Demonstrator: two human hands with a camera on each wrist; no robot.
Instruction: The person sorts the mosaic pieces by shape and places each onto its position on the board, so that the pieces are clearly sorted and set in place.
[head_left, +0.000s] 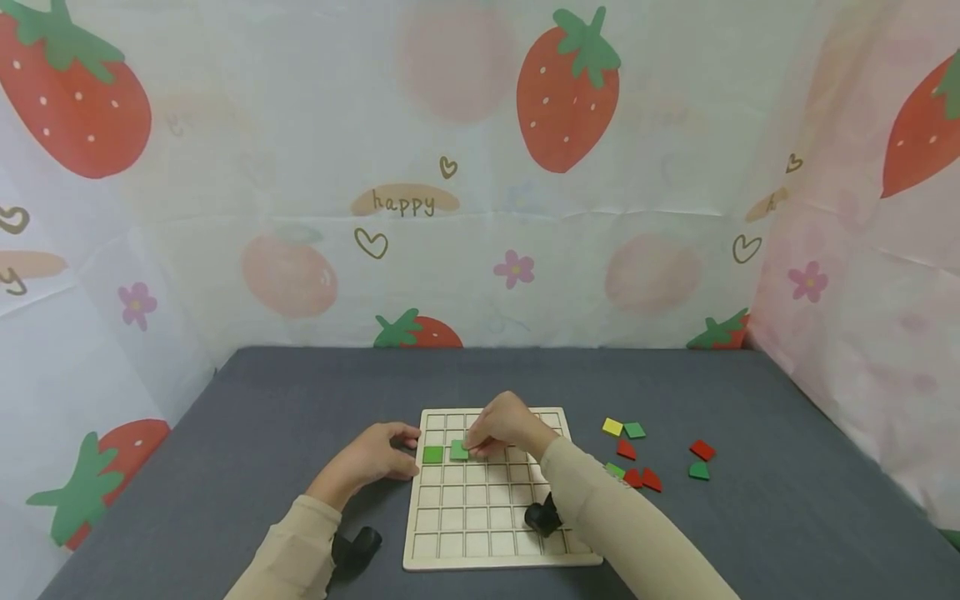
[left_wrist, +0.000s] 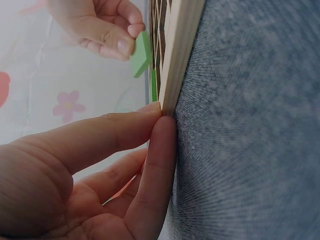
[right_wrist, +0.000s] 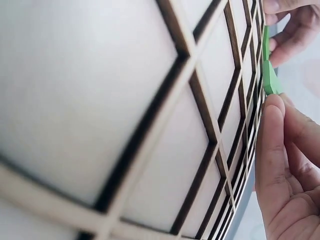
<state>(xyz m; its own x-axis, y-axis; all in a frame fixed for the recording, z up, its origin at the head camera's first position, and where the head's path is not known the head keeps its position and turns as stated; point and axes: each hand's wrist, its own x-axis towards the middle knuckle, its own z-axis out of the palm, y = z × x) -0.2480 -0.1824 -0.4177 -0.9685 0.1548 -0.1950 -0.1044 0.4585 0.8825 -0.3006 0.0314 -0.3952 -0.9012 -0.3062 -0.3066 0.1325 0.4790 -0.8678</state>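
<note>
A pale wooden grid board [head_left: 452,521] lies on the dark cloth. Above its upper left part, my right hand [head_left: 506,423] pinches a light green square tile [head_left: 459,450] between thumb and fingers; the left wrist view shows this tile [left_wrist: 141,56] tilted, close over the grid. One column to the left, another green square tile [head_left: 432,455] sits in a cell at the board's edge. My left hand [head_left: 375,457] touches the board's left side with thumb and fingertips, which stand apart along the edge. Its other fingers are partly hidden in the left wrist view.
Right of the board lie loose tiles: a yellow one [head_left: 612,427], a green one [head_left: 634,430], several red ones, including one [head_left: 702,450] farther right beside a green piece [head_left: 699,471]. My right sleeve [head_left: 622,517] partly covers the nearer group. A printed curtain [head_left: 480,167] stands behind the table.
</note>
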